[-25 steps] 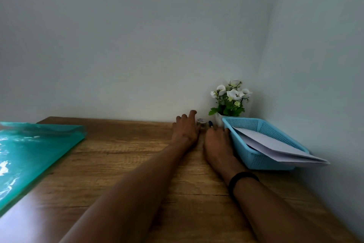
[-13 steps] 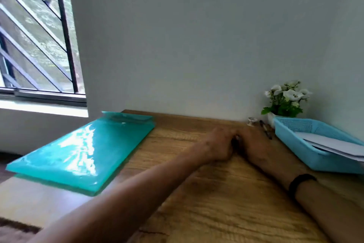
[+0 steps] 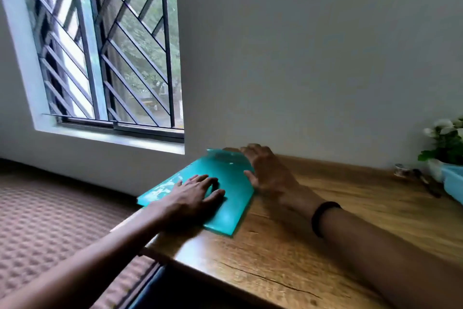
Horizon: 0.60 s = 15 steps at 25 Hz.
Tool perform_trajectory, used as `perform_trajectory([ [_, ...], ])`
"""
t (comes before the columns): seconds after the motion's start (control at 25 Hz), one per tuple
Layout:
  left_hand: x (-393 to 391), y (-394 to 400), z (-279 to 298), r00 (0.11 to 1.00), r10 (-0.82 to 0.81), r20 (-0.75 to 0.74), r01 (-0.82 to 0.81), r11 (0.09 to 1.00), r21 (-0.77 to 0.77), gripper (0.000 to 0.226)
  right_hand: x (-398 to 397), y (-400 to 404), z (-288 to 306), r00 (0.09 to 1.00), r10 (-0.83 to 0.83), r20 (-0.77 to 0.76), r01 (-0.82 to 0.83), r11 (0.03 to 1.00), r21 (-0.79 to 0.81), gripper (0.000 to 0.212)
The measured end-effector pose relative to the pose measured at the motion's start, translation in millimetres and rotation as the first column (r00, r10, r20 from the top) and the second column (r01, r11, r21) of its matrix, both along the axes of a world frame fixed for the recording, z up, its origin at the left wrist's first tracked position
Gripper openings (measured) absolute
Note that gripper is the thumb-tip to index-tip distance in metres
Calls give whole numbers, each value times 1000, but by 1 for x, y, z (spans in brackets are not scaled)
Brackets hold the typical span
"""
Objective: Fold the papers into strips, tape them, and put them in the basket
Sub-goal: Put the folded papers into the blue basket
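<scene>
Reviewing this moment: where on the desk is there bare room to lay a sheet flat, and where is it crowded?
Bare wood runs between the right forearm and the back wall, and along the table near edge below the teal folder. It is crowded at the far right corner: tape roll, plant, basket. The left hand rests on the folder; the right hand sits at its edge.

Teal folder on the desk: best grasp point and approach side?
Likely the folder's long right edge, approached from the right over bare desk. It lies flat and thin, so a top grip has nothing to close on. The left hand rests flat on it; the right hand is already at that edge.
</scene>
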<state>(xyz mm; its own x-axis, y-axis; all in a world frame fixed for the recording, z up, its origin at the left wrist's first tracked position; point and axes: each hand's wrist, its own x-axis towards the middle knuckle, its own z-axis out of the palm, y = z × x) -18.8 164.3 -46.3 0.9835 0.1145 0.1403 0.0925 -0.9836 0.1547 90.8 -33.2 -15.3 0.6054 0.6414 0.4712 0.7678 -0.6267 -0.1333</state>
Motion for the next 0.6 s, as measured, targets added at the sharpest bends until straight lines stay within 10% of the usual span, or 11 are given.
perform_trajectory([
  [0.6,103,17,-9,980,54,192,-62,998,34,45,94,52,-30,996,-71,58,78,989,-123,35],
])
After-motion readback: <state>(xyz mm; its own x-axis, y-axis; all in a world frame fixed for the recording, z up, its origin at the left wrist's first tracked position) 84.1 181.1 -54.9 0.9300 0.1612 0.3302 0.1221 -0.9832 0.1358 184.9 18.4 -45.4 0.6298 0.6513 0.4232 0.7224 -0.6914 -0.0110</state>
